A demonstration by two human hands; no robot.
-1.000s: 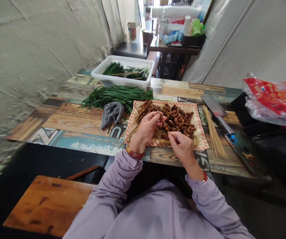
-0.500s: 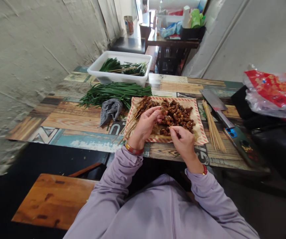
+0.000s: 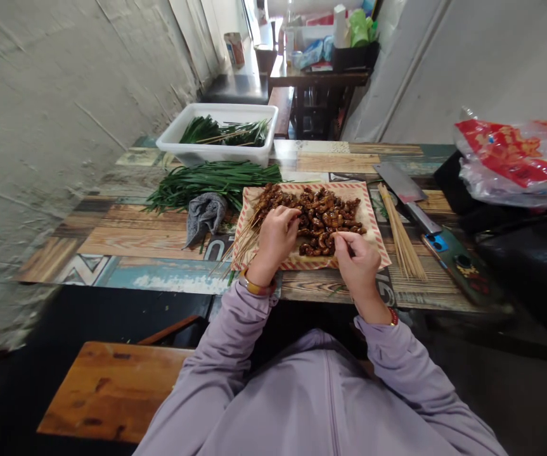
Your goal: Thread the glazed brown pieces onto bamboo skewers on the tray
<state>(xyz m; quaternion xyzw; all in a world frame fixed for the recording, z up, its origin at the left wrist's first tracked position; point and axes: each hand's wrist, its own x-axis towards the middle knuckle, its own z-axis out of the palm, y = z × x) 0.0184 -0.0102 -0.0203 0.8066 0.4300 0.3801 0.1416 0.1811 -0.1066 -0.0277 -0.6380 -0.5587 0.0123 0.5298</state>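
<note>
A heap of glossy dark-brown, rounded pieces (image 3: 323,218), looking like pupae, lies on a sheet of paper with red-striped edges (image 3: 375,250). My left hand (image 3: 277,237) is over the heap's left part, thumb and fingers pinched together; whatever is between them is hidden. At the heap's right front, my right hand (image 3: 359,258) pinches what looks like a thin bamboo skewer, only its pale tip showing. Loaded skewers (image 3: 244,237) lie at the paper's left side, their bare ends pointing toward me. Right of the paper is a bundle of bare skewers (image 3: 400,237).
A cleaver (image 3: 401,183) and a phone (image 3: 463,263) lie at the right, near a red-and-clear plastic bag (image 3: 511,152). Green chives (image 3: 216,180) and a grey cloth (image 3: 205,216) are left of the paper. Behind stands a white tub (image 3: 216,152) holding skewered greens.
My left hand has turned and lowered onto the heap; the piece seen at its fingertips before is now hidden. My right hand has shifted slightly right. The camera view has moved a little.
</note>
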